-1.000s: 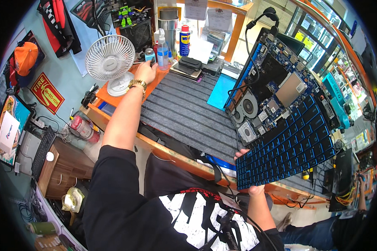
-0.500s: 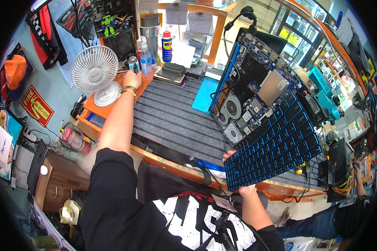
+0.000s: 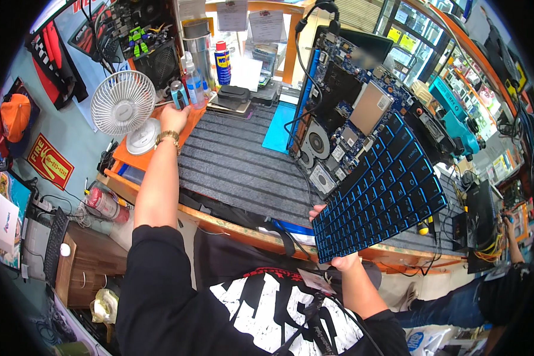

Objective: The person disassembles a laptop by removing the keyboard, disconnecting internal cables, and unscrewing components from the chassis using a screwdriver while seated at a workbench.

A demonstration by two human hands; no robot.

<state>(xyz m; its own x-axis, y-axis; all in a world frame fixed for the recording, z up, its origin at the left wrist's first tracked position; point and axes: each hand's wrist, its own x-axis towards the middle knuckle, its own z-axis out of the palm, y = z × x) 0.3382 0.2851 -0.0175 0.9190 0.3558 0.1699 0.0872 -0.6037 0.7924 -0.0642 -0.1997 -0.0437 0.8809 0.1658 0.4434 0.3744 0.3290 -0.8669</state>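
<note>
My right hand point(image 3: 345, 261) grips the lower edge of a black laptop keyboard point(image 3: 380, 196) with blue-edged keys. The keyboard is tilted up in front of an opened laptop point(image 3: 332, 113), whose circuit board and round fan point(image 3: 315, 142) are exposed. My left hand point(image 3: 174, 120), with a gold watch at the wrist, reaches to the back left of the bench. Its fingers are closed at the base of a small can point(image 3: 178, 95) with a blue label; the fingertips are partly hidden. Beside the can stands a clear spray bottle point(image 3: 193, 83).
A white desk fan point(image 3: 124, 107) stands left of my forearm on an orange surface point(image 3: 120, 155). A blue-and-yellow spray can point(image 3: 222, 64) and a dark case point(image 3: 234, 94) are behind the grey striped mat point(image 3: 231, 160). A black cable point(image 3: 302, 77) hangs by the laptop.
The whole view has shifted, so most things sit further left. My left hand and the small can have come slightly nearer. The keyboard stays in my right hand.
</note>
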